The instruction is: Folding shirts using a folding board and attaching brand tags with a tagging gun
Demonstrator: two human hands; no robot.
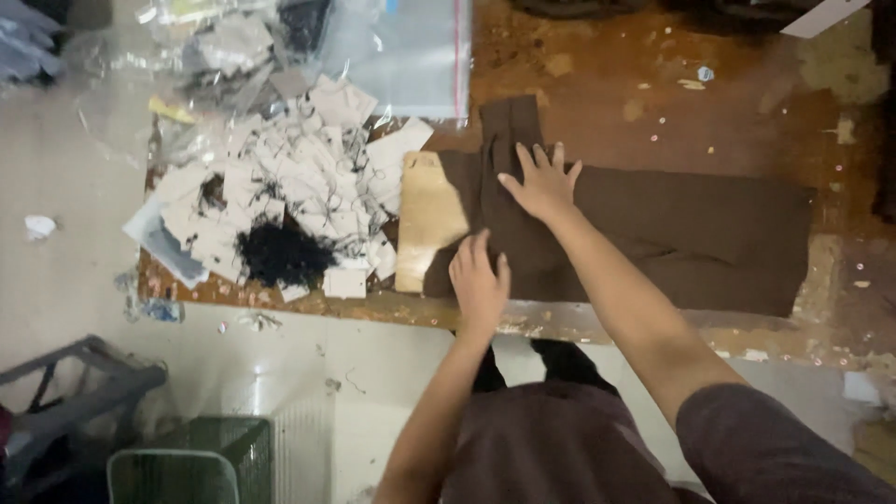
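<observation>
- Nearest the camera, a green mesh basket [201, 457] and a dark metal frame [75, 387] stand on the pale floor.
- The left hand [479, 280] lies palm down, fingers together, on the near edge of a brown garment [691, 233] — flat, gripping nothing.
- The right hand [543, 182] rests farther in with fingers spread wide, pressing the cloth where a folded strip runs away from the person — holding nothing.
- The garment lies flat across the worn wooden table [653, 103], partly covering a light wooden board [429, 219] at its left end.
- Left of the board: a heap of white paper tags [299, 177] with a clump of black threads [280, 254].
- Farthest, clear plastic bags [401, 56].
</observation>
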